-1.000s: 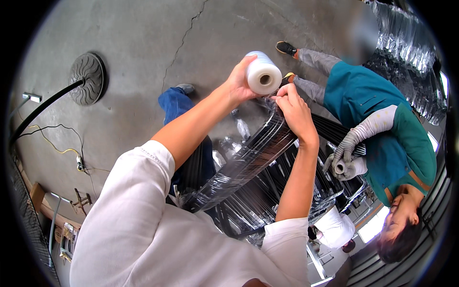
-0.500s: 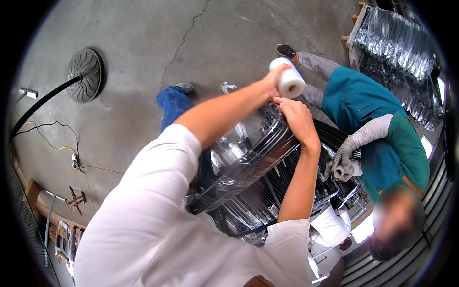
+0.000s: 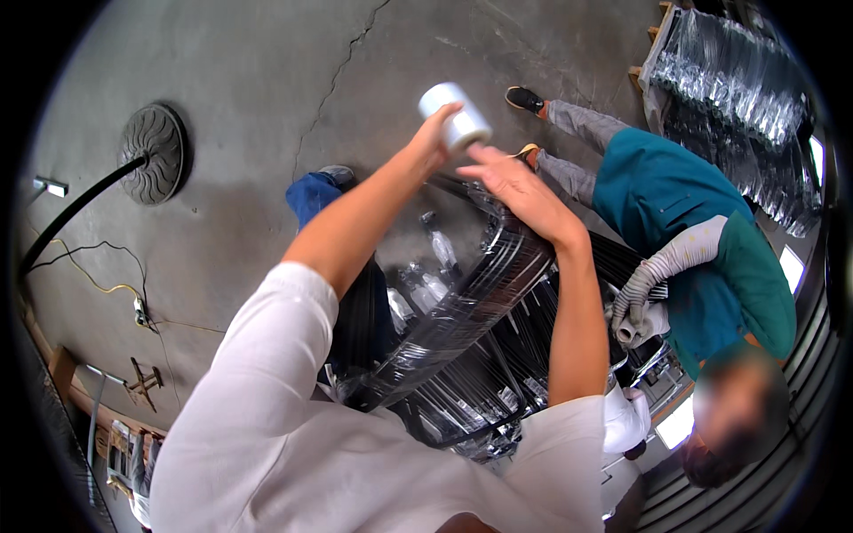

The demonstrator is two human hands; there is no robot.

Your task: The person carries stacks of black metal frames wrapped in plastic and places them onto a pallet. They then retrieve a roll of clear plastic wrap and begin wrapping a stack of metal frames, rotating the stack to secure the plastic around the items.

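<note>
My left hand (image 3: 435, 140) is wrapped round a roll of clear plastic stretch film (image 3: 456, 114), held out above the far end of a wrapped bundle. Close to the roll's lower end is my right hand (image 3: 526, 191), its fingers stretched out and slightly blurred; whether a fingertip touches the roll I cannot tell. Below both hands, a long bundle of black metal frames (image 3: 444, 333) slants from far right to near left, wound in shiny film. More dark bars with clear plastic sleeves (image 3: 466, 400) lie beside it.
At the right stands a co-worker in a teal apron (image 3: 662, 191), whose gloved hand (image 3: 635, 311) holds a pale tube. A film-covered stack (image 3: 724, 80) rests on a pallet at the far right. To the left are a round dark base (image 3: 153, 153) with a curved pole and floor cables (image 3: 115, 289).
My left hand has carried the film roll leftward, away from the bundle's far right corner. My right hand has shifted slightly left, and its fingers have spread.
</note>
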